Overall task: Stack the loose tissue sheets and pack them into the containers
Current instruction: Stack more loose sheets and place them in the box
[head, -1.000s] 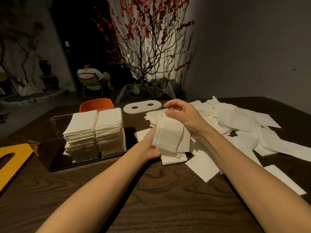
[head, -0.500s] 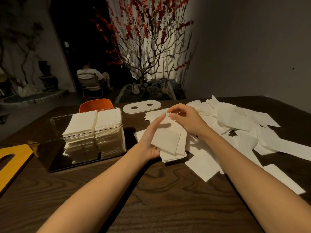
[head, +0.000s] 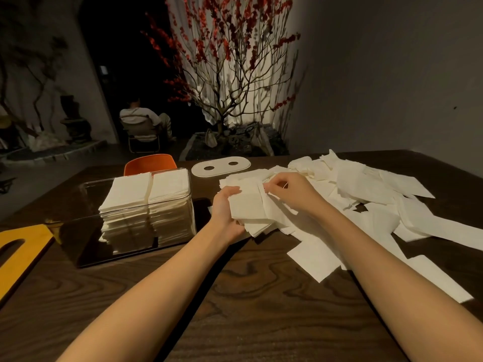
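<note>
Above table, left hand gripping tissue stack, right hand pinching top sheet.

Container holding two tissue stacks sits tabletop left; loose sheets spread toward right edge.

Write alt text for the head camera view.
Left hand holds a tissue stack while the right hand pinches its top sheet, above a dark wooden table. Left, a clear container holds two stacks; loose sheets lie right.

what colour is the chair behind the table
Orange; the chair shows in the head view, just past the table's far edge.
</note>
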`<state>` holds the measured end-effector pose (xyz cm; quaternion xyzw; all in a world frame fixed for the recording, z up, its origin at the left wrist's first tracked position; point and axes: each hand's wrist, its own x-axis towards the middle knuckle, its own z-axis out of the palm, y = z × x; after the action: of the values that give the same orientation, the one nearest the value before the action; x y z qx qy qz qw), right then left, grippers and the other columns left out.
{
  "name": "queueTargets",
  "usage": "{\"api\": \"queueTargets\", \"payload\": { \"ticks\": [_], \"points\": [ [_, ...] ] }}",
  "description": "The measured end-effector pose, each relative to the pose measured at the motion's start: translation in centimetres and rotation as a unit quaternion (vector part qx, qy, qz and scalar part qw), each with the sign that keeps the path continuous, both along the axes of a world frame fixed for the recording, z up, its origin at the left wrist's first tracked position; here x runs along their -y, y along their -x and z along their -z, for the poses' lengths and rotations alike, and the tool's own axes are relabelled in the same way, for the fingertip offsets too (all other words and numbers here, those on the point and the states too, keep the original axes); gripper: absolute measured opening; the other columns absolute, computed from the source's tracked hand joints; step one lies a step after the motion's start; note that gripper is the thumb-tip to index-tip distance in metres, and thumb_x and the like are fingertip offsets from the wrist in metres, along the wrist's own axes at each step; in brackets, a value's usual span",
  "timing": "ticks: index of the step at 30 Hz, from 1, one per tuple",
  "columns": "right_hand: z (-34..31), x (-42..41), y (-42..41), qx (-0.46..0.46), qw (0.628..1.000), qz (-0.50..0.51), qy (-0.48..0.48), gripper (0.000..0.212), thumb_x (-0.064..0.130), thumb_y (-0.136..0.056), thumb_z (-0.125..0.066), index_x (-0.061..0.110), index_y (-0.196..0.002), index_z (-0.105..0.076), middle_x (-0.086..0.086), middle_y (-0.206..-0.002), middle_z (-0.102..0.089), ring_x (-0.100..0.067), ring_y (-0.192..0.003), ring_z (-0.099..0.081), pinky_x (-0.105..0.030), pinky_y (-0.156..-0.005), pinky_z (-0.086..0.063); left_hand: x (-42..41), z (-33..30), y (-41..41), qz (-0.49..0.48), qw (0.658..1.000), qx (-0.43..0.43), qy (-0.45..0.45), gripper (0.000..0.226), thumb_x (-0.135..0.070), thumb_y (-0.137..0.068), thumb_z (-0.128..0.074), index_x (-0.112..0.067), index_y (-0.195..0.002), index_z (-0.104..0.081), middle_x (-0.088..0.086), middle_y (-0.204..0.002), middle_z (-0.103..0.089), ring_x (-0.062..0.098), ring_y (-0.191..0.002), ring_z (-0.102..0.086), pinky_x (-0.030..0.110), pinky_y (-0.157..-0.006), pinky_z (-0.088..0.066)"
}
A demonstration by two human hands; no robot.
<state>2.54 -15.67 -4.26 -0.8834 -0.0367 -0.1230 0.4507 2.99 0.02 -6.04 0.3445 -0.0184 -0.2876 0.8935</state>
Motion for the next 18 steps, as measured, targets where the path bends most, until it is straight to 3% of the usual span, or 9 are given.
{"api": "queueTargets", "payload": {
  "ticks": [3,5,10,14,16,18],
  "points": [
    [0.5,-0.5,0.2,-0.037,0.999,-0.016,-0.014,0.021,0.025,-0.095,-0.058,0.007,-0.095,-0.068,0.004,-0.101,-0.06,-0.004,-0.087,-0.051,-0.014,-0.062,-0.035,0.1,-0.4,0.6,-0.01,1.0,0.013,-0.011,0.023,-0.026,-0.093,-0.039,-0.012,-0.108,-0.05,0.019,-0.107,-0.057,0.031,-0.096,-0.055,0.041,-0.083,-0.046],
    [0.6,-0.7,0.2,-0.029,0.999,-0.015,-0.005,0.012,0.023,-0.095,-0.058,0.014,-0.095,-0.067,0.002,-0.105,-0.06,-0.006,-0.088,-0.051,-0.013,-0.062,-0.035,0.2,-0.6,0.8,-0.007,1.0,0.019,-0.02,0.02,-0.026,-0.093,-0.039,-0.013,-0.104,-0.05,0.018,-0.101,-0.057,0.03,-0.091,-0.055,0.039,-0.078,-0.046],
    [0.7,-1.4,0.5,-0.031,0.998,-0.02,-0.057,0.014,0.016,-0.095,-0.057,0.015,-0.087,-0.068,0.002,-0.096,-0.062,-0.009,-0.085,-0.055,-0.018,-0.062,-0.038,0.2,-0.2,0.4,0.016,0.997,0.032,-0.063,0.029,-0.034,-0.088,-0.051,-0.014,-0.109,-0.056,0.015,-0.099,-0.059,0.027,-0.09,-0.057,0.039,-0.088,-0.044],
    [0.8,-1.6,0.5,-0.041,0.99,-0.011,-0.132,0.02,0.007,-0.092,-0.059,0.013,-0.075,-0.068,-0.003,-0.096,-0.064,-0.012,-0.088,-0.058,-0.012,-0.06,-0.041,0.3,0.0,0.2,0.014,0.998,0.026,-0.062,0.026,-0.025,-0.091,-0.047,-0.013,-0.112,-0.055,0.017,-0.105,-0.059,0.03,-0.098,-0.056,0.043,-0.1,-0.04],
    [0.5,-1.4,0.7,-0.052,0.983,-0.01,-0.177,0.017,0.004,-0.092,-0.057,0.005,-0.083,-0.071,-0.006,-0.1,-0.065,-0.01,-0.088,-0.059,-0.009,-0.06,-0.044,0.0,0.2,-0.2,0.006,0.999,0.009,-0.035,0.033,-0.025,-0.091,-0.043,-0.013,-0.122,-0.05,0.019,-0.117,-0.056,0.032,-0.109,-0.053,0.045,-0.104,-0.037],
    [0.2,-0.9,0.8,-0.052,0.981,-0.012,-0.185,0.019,0.001,-0.094,-0.053,0.001,-0.093,-0.071,-0.004,-0.097,-0.067,-0.009,-0.085,-0.059,-0.008,-0.059,-0.044,-0.1,0.2,-0.5,-0.001,1.0,-0.016,-0.002,0.04,-0.028,-0.09,-0.043,-0.014,-0.127,-0.045,0.018,-0.12,-0.056,0.03,-0.109,-0.055,0.044,-0.102,-0.04]
  ]
}}
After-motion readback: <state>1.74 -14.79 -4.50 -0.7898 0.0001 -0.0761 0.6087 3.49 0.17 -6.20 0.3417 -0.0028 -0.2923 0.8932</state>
